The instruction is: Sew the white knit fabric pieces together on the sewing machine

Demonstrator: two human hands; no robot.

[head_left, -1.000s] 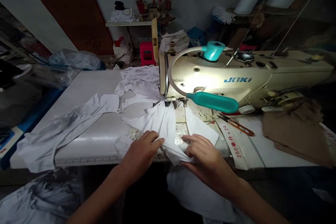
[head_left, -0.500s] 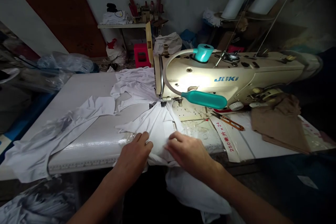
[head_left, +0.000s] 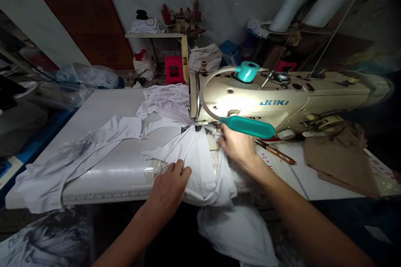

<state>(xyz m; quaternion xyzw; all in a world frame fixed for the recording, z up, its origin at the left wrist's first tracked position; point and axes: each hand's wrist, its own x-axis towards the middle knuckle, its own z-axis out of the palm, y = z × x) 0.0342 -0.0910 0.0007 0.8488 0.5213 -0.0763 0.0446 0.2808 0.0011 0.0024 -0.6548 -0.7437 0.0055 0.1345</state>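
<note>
White fabric point(head_left: 200, 167) lies gathered under the presser foot point(head_left: 198, 128) of a JUKI sewing machine point(head_left: 282, 91), and its lower part hangs over the table's front edge. My left hand point(head_left: 172, 183) is closed on the fabric's left side near that edge, fingers bent and pinched. Just right of the presser foot, my right hand point(head_left: 238, 146) is closed on the fabric's right edge; its fingertips are partly hidden. A teal lamp point(head_left: 249, 127) on a bent neck hangs over the right hand and lights the machine.
More white pieces point(head_left: 166, 104) lie behind and left of the needle area, and a long white piece point(head_left: 84, 154) drapes over the left table edge. Orange-handled thread snips point(head_left: 278, 153) and brown folded cloth point(head_left: 341, 158) lie at right. Thread cones point(head_left: 288, 10) stand behind.
My right hand has moved up and forward from the front fabric to beside the presser foot, drawing the right edge outward. The left hand keeps its hold. The view has shifted slightly.
</note>
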